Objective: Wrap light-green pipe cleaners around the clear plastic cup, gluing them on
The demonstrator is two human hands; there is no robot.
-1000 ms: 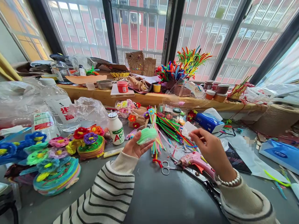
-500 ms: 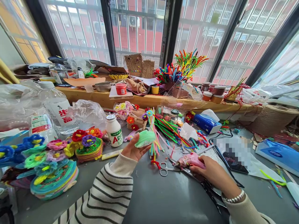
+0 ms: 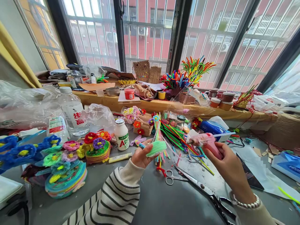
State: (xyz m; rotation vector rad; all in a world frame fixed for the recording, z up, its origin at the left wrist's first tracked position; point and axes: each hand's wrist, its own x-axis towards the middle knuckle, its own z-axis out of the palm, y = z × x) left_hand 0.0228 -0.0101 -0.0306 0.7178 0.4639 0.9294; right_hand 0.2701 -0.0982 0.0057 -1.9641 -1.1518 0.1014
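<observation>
My left hand [image 3: 142,156] grips a mint-green round piece [image 3: 156,148] with a ridged, fuzzy surface and a clear shiny edge. In my right hand [image 3: 225,159] is a pink hot glue gun [image 3: 209,143], raised off the table, its nozzle facing left toward the green piece but apart from it. A white glue stick [image 3: 228,134] pokes out of its back. Below lie small scissors [image 3: 172,177] and large dark-handled shears [image 3: 203,187]. Behind the green piece is a bundle of pastel pipe cleaners [image 3: 159,131].
Pipe-cleaner flowers on layered round bases [image 3: 67,184] stand at the left, near a white ADI bottle [image 3: 122,136] and a glue stick tube [image 3: 120,157]. Green pipe cleaners [image 3: 173,134], a tissue pack [image 3: 214,129] and a large plastic bottle [image 3: 73,112] lie further back.
My right hand has lifted the glue gun from over the shears, up and toward the back. The view has shifted, while my left hand keeps its hold on the green piece.
</observation>
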